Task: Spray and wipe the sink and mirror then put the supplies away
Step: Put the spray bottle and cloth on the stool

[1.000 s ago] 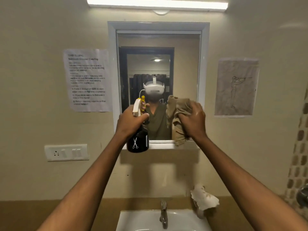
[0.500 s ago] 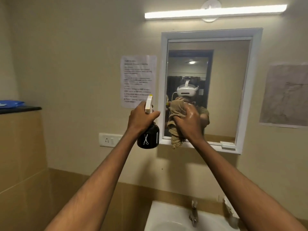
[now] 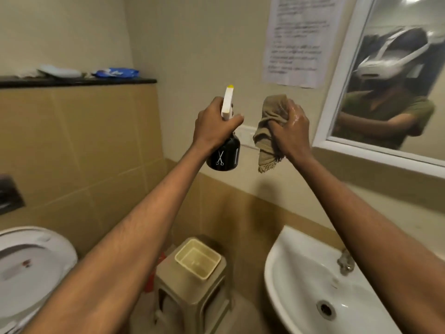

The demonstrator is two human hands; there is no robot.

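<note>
My left hand grips a black spray bottle with a white and yellow nozzle, held upright in front of the wall. Beside it my right hand, wet and glistening, clutches a bunched brown cloth that hangs down. Both hands are held away from the white-framed mirror, which sits at the upper right. The white sink with its tap lies at the lower right, under my right forearm.
A cream square tub rests on a beige plastic stool left of the sink. A toilet stands at the lower left. A dark ledge at the upper left carries packets. A paper notice hangs beside the mirror.
The view has swung left and down, away from the mirror. My right hand with the cloth has come off the glass, and both hands now hover before the wall left of the mirror.
</note>
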